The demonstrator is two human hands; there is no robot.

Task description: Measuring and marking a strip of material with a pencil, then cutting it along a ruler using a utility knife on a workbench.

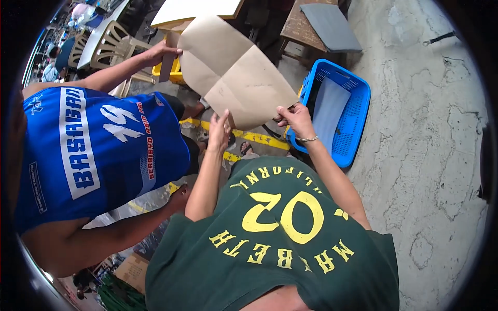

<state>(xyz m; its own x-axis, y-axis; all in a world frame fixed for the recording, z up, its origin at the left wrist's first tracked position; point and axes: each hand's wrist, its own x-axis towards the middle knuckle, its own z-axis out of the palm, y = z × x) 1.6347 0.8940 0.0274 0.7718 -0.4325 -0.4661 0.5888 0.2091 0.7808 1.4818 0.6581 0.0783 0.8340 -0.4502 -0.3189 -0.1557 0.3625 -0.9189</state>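
A large brown paper sheet [246, 78] with a rounded outline and crossing fold creases spreads out in front of me. At its right corner my right hand [300, 122], with a bracelet on the wrist, pinches the edge between thumb and fingers. My left hand [220, 132] is at the lower left edge, its fingertips up against the paper; part of its grip is hidden. To the left, a co-worker in a blue jersey [109, 140] reaches out a hand [162, 51] that holds a narrow brown piece [167, 65] beside the sheet's far left edge.
A blue plastic basket [358, 122] with a pale sheet inside stands on the concrete floor at right. Beyond it, a grey board [332, 28] lies on a wooden bench [301, 28]. A yellow crate [176, 72] and beige plastic chair [116, 46] are at far left.
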